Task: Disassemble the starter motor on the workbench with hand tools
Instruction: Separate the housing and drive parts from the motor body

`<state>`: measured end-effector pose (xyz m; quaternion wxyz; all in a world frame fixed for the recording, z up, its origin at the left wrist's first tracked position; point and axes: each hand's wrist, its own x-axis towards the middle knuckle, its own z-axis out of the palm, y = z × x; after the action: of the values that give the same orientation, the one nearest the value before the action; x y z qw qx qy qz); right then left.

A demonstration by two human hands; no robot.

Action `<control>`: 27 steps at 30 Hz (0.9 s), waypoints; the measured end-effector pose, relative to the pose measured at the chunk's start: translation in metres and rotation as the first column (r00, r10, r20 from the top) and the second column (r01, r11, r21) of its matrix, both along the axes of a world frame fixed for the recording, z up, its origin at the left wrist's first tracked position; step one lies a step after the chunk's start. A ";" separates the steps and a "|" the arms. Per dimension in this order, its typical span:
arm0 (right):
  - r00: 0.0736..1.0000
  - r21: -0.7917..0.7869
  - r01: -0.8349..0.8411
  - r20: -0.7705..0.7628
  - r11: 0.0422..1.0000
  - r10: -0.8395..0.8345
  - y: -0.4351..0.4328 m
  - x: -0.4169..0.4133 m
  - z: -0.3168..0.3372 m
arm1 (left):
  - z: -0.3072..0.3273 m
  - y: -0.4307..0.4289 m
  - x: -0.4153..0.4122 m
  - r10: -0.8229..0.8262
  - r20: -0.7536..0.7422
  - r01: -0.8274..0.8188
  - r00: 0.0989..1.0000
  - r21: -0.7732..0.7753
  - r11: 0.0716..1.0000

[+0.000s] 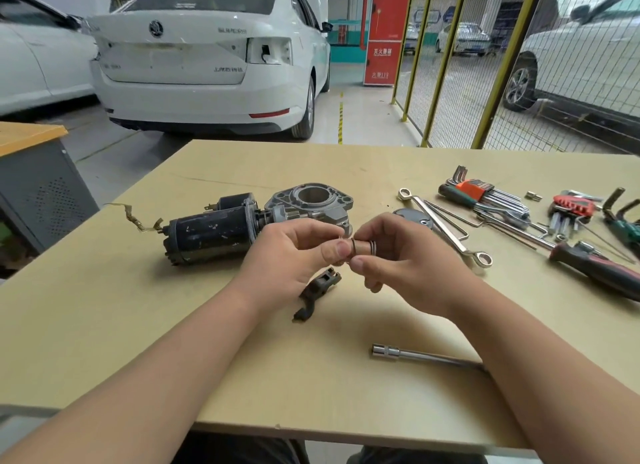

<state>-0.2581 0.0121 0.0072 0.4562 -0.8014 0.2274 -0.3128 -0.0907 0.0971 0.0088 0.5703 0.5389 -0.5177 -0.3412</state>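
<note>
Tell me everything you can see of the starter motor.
The starter motor lies on its side on the workbench. Its main body is a scuffed black cylinder, with a smaller black cylinder alongside behind it. The right end carries a grey cast-metal housing with a round opening facing up. A bent lead trails from the left end. The left hand hides part of it.

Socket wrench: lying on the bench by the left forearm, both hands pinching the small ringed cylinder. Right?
No. The head view shows the socket wrench lying on the bench by the right forearm, not the left. The left hand and right hand do pinch the small ringed cylinder.
</note>
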 end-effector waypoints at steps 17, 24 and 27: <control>0.990 -0.379 0.143 0.046 0.914 -0.136 0.010 -0.004 0.009 | 0.001 0.005 0.009 -0.071 -0.318 0.076 0.946 0.003 0.997; 0.954 -0.254 0.280 0.185 0.926 -0.238 -0.004 -0.025 0.016 | 0.003 0.007 0.033 0.019 -0.347 -0.041 0.938 -0.057 0.998; 0.939 -0.350 0.280 -0.093 0.894 -0.330 -0.018 -0.034 0.011 | 0.001 0.005 0.036 0.094 0.059 -0.092 0.994 -0.040 0.995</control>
<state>-0.2917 -0.0062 0.0182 0.2417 -0.8420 0.3283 -0.3533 -0.0542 0.1023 0.0101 0.5793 0.5618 -0.5155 -0.2880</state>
